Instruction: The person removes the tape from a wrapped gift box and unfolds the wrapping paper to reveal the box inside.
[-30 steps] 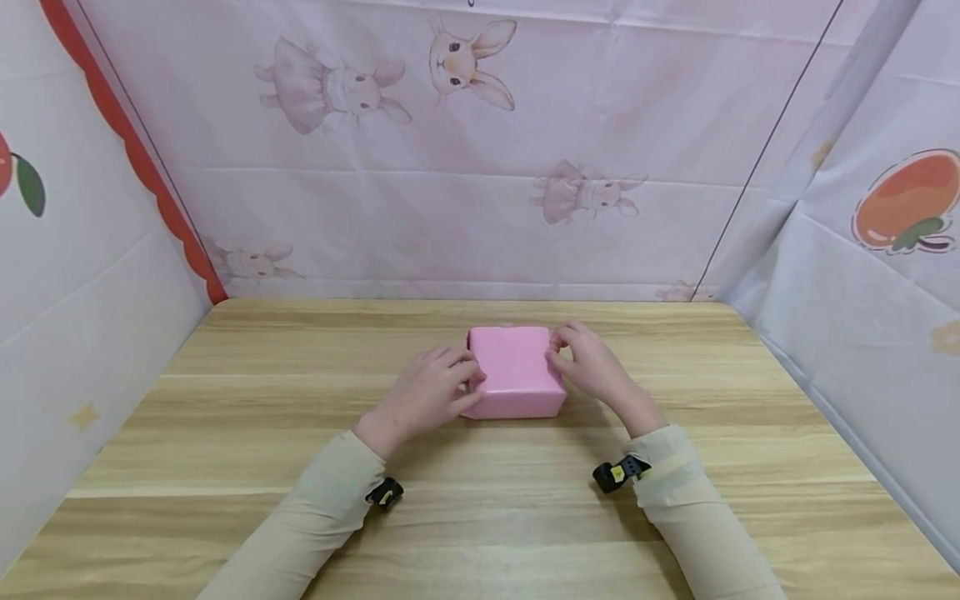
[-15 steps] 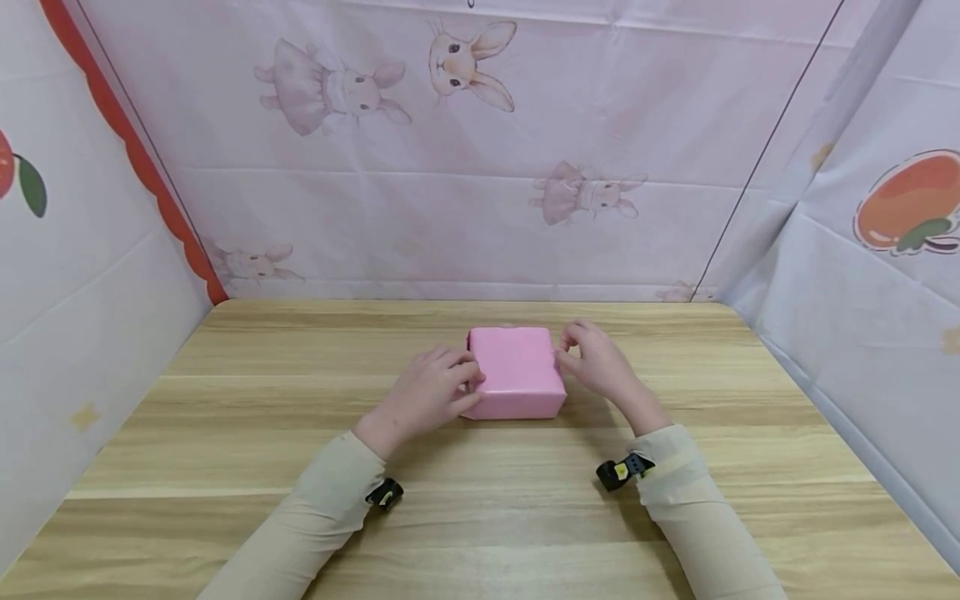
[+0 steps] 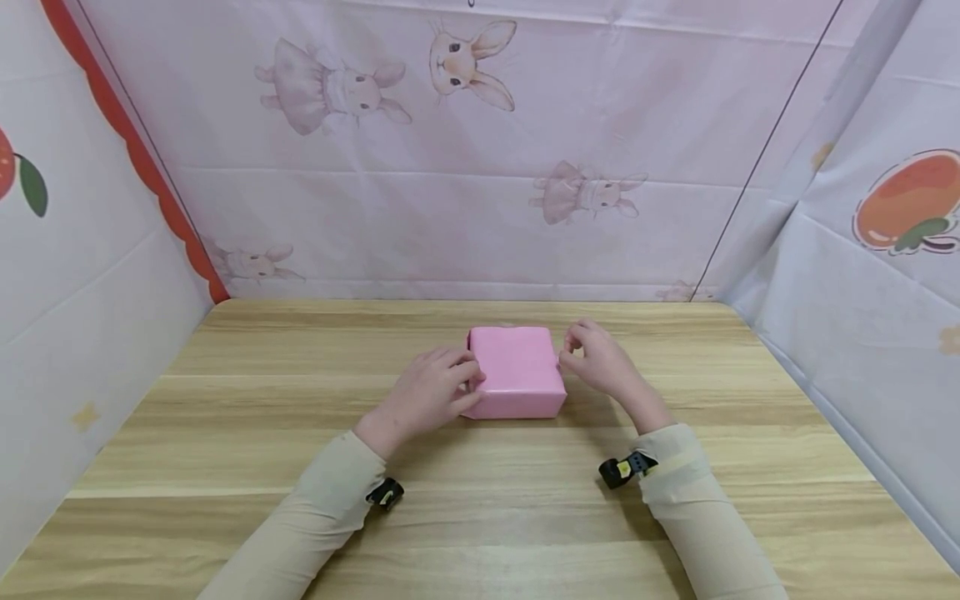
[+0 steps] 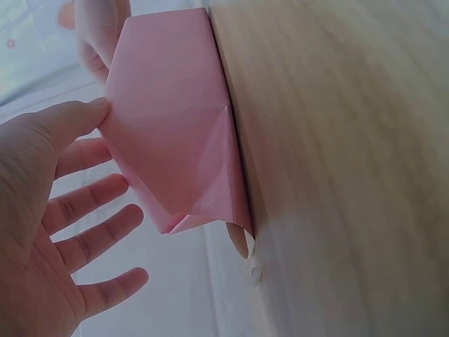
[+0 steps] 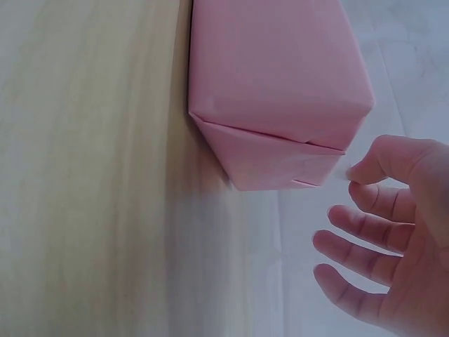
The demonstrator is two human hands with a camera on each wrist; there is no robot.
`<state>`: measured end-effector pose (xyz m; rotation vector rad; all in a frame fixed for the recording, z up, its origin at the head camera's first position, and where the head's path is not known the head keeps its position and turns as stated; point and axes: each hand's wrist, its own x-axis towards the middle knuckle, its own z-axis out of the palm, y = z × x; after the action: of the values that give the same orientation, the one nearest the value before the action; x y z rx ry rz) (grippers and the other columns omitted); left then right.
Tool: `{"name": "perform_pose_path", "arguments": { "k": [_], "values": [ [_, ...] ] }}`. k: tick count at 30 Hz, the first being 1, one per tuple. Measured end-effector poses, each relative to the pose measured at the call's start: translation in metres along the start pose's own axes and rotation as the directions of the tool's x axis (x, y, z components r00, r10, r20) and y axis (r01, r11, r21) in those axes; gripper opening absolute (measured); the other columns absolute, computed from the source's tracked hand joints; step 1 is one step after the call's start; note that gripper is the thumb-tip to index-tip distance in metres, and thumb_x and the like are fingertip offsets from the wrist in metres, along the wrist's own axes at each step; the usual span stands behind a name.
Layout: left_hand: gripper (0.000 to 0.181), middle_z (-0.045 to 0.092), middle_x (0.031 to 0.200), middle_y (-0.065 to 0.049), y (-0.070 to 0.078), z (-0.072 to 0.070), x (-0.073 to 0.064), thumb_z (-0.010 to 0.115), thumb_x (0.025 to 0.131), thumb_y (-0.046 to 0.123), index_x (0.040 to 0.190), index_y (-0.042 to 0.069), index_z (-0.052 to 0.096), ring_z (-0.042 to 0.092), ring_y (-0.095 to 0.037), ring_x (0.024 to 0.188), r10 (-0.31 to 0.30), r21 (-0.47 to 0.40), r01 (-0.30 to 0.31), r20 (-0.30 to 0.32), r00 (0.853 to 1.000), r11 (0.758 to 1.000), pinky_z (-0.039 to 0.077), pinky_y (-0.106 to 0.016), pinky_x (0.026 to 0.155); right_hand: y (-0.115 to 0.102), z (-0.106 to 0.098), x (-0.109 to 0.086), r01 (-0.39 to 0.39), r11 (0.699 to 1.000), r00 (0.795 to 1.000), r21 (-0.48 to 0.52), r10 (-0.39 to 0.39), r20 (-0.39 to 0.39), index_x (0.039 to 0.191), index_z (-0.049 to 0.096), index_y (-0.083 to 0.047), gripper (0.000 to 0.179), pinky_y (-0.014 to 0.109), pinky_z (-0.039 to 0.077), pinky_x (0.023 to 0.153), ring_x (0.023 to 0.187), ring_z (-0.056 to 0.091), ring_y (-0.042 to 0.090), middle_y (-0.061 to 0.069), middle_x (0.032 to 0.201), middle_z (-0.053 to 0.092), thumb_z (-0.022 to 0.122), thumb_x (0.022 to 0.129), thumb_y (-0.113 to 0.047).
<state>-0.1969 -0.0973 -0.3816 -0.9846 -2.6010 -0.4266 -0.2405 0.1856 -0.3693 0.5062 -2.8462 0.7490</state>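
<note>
A pink paper-wrapped box [image 3: 517, 362] lies on the wooden table. My left hand [image 3: 427, 387] rests against its left side. In the left wrist view, the left thumb [image 4: 88, 112] touches the box's edge, the other fingers spread with slight bends. The paper at that end is loosely folded, and a brownish patch [image 4: 238, 240] and a small clear curl [image 4: 255, 272] show by it. Just off the right side is my right hand [image 3: 596, 358]. The right wrist view shows its thumb and index tips meeting, other fingers loosely bent, no held thing discernible. Folded paper layers cover the right end [image 5: 280, 154].
The wooden table [image 3: 510, 508] extends around the box on all sides. A rabbit-print cloth [image 3: 450, 217] hangs behind it, and white printed cloths [image 3: 862, 333] stand at both sides. Black straps with small devices [image 3: 626, 469] are on both wrists.
My right hand has shifted slightly right, from the box's right edge to just beside it. My left hand and the box have stayed in place.
</note>
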Motion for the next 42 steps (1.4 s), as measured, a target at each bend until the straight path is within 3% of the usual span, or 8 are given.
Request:
{"name": "perform_pose_path", "arguments": {
  "k": [22, 30, 42],
  "values": [
    [0.012, 0.065, 0.103, 0.004, -0.002, 0.003, 0.001, 0.069, 0.09, 0.032, 0.093, 0.021, 0.066, 0.059, -0.016, 0.098, 0.013, -0.005, -0.013, -0.014, 1.0, 1.0, 0.051, -0.038, 0.092, 0.006, -0.002, 0.001, -0.039, 0.999, 0.998, -0.006, 0.039, 0.039, 0.078, 0.056, -0.008, 0.011, 0.037, 0.045, 0.076, 0.089, 0.052, 0.026, 0.01, 0.097, 0.054, 0.061, 0.084, -0.016],
    [0.012, 0.065, 0.102, 0.003, -0.003, 0.003, 0.0, 0.069, 0.091, 0.032, 0.092, 0.02, 0.066, 0.059, -0.016, 0.096, 0.024, -0.002, -0.024, -0.023, 0.999, 1.0, 0.051, -0.037, 0.09, 0.01, -0.005, 0.001, -0.067, 0.998, 0.997, -0.011, 0.068, 0.035, 0.079, 0.057, -0.007, 0.009, 0.045, 0.051, 0.084, 0.096, 0.058, 0.031, 0.013, 0.1, 0.059, 0.06, 0.083, -0.015],
    [0.012, 0.065, 0.102, 0.003, -0.003, 0.005, 0.0, 0.069, 0.091, 0.031, 0.092, 0.019, 0.066, 0.06, -0.015, 0.093, 0.025, -0.013, -0.026, -0.03, 0.999, 1.0, 0.051, -0.037, 0.088, 0.016, -0.013, 0.001, -0.055, 0.998, 0.998, -0.006, 0.055, 0.043, 0.086, 0.06, -0.006, 0.007, 0.046, 0.052, 0.082, 0.098, 0.06, 0.034, 0.017, 0.102, 0.06, 0.059, 0.085, -0.013]
  ]
}}
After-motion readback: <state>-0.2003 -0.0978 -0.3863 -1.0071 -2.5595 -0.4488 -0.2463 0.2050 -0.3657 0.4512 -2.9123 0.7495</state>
